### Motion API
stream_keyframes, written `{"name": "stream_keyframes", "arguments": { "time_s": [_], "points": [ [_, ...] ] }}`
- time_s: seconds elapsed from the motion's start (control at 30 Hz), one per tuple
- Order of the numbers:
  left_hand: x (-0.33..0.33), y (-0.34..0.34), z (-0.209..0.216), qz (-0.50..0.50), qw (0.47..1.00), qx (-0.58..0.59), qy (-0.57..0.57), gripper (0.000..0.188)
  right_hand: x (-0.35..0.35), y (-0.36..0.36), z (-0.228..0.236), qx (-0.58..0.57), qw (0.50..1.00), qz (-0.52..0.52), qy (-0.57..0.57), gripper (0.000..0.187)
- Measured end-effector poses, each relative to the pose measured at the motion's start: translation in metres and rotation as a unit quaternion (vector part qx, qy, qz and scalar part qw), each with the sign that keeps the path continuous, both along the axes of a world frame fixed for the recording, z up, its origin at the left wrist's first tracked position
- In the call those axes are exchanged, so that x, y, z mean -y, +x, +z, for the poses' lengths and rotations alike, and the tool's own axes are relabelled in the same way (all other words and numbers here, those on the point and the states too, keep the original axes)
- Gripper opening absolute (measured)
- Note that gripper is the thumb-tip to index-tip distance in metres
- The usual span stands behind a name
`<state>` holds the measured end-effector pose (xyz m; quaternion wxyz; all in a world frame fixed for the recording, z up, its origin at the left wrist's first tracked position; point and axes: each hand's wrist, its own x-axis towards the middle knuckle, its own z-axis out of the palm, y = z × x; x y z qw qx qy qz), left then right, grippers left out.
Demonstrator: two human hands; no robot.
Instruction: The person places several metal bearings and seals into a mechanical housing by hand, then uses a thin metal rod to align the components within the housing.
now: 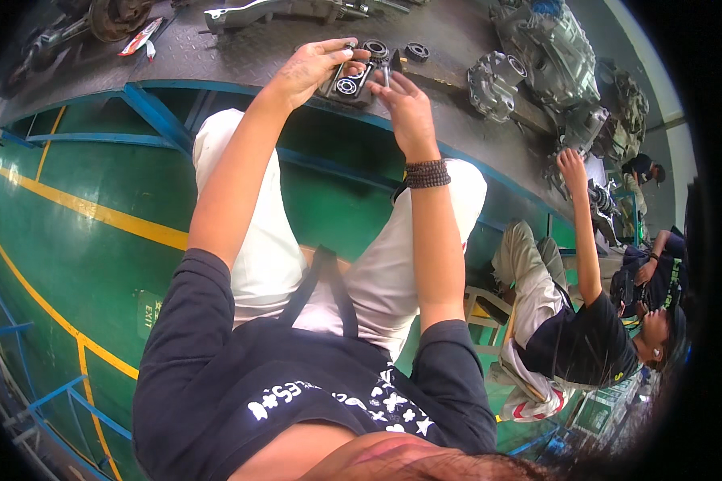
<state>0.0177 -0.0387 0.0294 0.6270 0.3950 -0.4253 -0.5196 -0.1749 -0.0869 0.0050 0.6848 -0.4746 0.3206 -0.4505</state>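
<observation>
My left hand (309, 70) is at the left side of a small dark metal housing (359, 98) on the bench edge. Its thumb and fingers pinch together over the housing; whatever they grip is too small to name. A round bearing (346, 86) shows in the housing's top. My right hand (407, 103), with a beaded bracelet at the wrist, pinches a short, shiny metal pin (386, 75) upright at the housing's right side. Just beyond the housing lies a toothed gear (375, 50), and another small gear (416, 52) sits to its right.
The dark metal bench (249, 60) has a blue frame (148, 112). Cast metal housings (493, 84) and a large gearbox casing (549, 52) stand to the right, with a long casting (273, 10) at the back. A co-worker (578, 337) sits at my right, one hand reaching to the bench.
</observation>
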Motion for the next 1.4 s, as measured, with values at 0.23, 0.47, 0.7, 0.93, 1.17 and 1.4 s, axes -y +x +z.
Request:
{"name": "stream_keyframes", "arguments": {
  "time_s": [0.23,0.47,0.7,0.93,1.17,1.4],
  "points": [
    [0.005,-0.01,0.001,0.001,0.989,0.089,0.12,0.037,0.009,-0.016,0.001,-0.065,0.993,0.062,0.072,0.025],
    [0.01,-0.01,-0.001,-0.024,0.997,-0.076,0.007,0.039,0.017,-0.039,0.015,-0.019,0.997,0.041,-0.063,0.041],
    [0.012,-0.004,0.0,0.054,0.978,-0.187,-0.071,0.035,0.005,-0.023,0.015,-0.045,0.993,0.024,-0.107,0.034],
    [0.011,0.009,-0.005,0.048,0.981,-0.188,-0.017,0.026,0.009,-0.022,0.008,-0.129,0.988,0.031,0.074,0.032],
    [0.018,0.006,-0.011,0.022,0.98,-0.182,0.08,0.026,0.01,-0.023,0.01,-0.144,0.982,-0.027,-0.121,0.029],
    [0.008,-0.003,0.011,-0.029,0.98,-0.161,-0.115,0.029,0.007,-0.021,0.01,-0.088,0.995,0.024,-0.042,0.026]
  ]
}}
